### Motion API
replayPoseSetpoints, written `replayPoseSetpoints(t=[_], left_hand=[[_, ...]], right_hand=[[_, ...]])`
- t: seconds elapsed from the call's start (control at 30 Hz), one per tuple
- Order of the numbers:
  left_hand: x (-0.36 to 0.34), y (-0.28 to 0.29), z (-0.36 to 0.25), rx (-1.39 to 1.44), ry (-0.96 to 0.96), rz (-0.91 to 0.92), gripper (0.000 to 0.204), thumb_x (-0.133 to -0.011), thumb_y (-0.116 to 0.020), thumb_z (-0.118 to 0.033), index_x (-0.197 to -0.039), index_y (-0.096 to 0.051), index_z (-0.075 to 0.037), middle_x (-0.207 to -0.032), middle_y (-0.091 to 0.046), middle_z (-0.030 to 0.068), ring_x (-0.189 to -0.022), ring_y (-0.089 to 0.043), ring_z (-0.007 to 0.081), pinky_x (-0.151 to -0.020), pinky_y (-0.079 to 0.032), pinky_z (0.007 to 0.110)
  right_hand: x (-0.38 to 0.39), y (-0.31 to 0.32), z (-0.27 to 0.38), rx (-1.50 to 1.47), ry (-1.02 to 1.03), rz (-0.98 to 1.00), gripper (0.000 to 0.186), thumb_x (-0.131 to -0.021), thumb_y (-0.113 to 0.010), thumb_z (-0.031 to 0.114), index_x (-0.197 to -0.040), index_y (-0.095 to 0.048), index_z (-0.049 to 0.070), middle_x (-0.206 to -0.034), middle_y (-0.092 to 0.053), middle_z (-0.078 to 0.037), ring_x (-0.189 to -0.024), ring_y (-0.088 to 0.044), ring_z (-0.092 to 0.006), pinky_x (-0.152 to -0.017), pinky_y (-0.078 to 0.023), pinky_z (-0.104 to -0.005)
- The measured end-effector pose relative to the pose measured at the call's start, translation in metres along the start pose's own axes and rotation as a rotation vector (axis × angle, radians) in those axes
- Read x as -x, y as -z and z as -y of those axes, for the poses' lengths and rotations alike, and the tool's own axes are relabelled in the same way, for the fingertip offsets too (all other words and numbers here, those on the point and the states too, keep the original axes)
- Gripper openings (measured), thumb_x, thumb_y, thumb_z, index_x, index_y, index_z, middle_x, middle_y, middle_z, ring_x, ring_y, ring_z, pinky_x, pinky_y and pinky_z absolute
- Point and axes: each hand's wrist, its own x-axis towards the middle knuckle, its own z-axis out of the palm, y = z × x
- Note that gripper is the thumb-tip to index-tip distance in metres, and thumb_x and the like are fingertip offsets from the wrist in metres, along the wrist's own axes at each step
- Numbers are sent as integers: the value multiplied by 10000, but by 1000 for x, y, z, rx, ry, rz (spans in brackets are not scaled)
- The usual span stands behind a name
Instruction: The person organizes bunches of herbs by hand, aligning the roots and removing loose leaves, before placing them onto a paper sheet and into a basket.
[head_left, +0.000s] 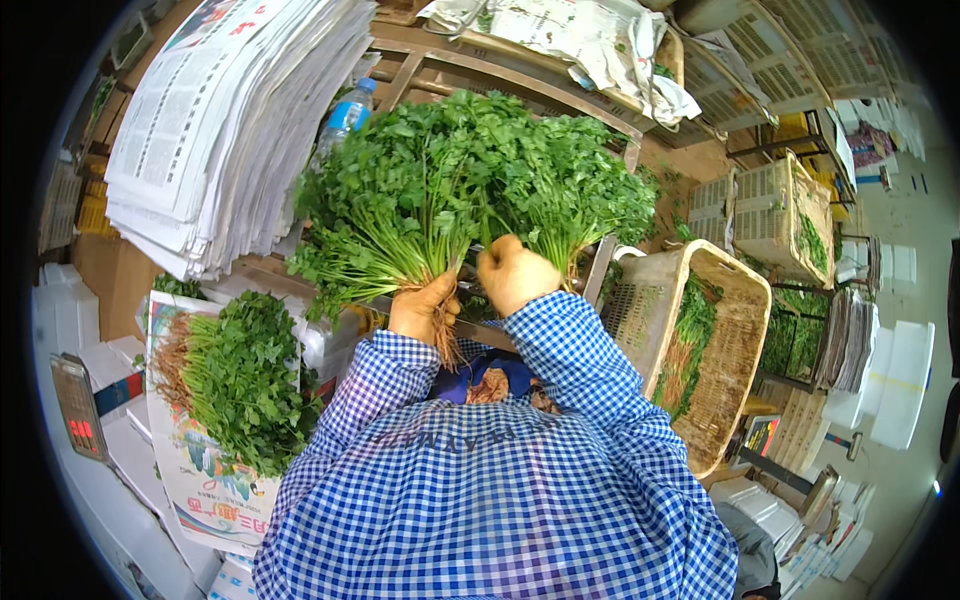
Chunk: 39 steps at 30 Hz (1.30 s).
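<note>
My left hand [426, 310] is closed round the root end of a bunch of coriander [400, 245], a leafy green herb with pale stems. Brown roots [447, 340] hang below its fingers. Just right of it my right hand [517, 275] is curled shut beside the stems; what its fingers hold, if anything, is hidden. A large heap of the same herb [575, 185] lies beyond both hands on a metal-framed table [597, 270], leaves pointing away. To the left, another bunch [245, 375] rests on printed paper [205, 490], roots to the left.
A tall stack of newspapers [220, 130] stands at the far left, with a blue-capped water bottle [348, 115] beside it. A scale display [78, 405] is at the left edge. On the right, a plastic crate [735, 370] holds more greens; further crates [785, 215] stand beyond.
</note>
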Motion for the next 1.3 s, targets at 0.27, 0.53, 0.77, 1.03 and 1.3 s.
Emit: replayPoseSetpoints(t=[0.27,0.53,0.77,1.03,1.3], left_hand=[[-2,9,0,-16,66,96,248,-820,-800,-232,-895,-707,-16,-690,-636,30,-559,-538,127,-489,-406,244],[2,7,-2,100,101,81,324,-818,-795,-209,-959,-668,54,-766,-642,81,-574,-533,133,-489,-439,277],[29,13,-15,187,-97,290,332,-803,-798,-234,-925,-700,59,-913,-707,177,-853,-683,294,-857,-559,415],[5,8,7,145,121,65,296,-881,-731,-218,-1012,-660,39,-872,-700,146,-651,-633,207,-627,-559,373],[6,-37,5,258,135,214,337,-821,-795,-220,-1002,-689,42,-692,-612,34,-615,-548,150,-556,-475,276]], right_hand=[[14,7,5,-145,160,313,357,-985,-484,379,-1175,-641,121,-905,-715,-154,-815,-691,-349,-751,-553,-423],[48,46,-77,174,-242,37,319,-933,-617,403,-1052,-678,113,-749,-721,-105,-677,-710,-246,-652,-568,-388],[64,69,-71,-174,94,-467,142,-876,-715,210,-919,-687,78,-636,-668,-91,-527,-659,-204,-503,-541,-326],[53,35,-72,-753,-372,-146,248,-934,-672,234,-973,-661,-10,-675,-679,-60,-510,-612,-96,-460,-493,-255],[47,14,-22,-756,-309,66,200,-940,-644,185,-1013,-651,-1,-719,-698,-88,-539,-632,-115,-486,-526,-283]])
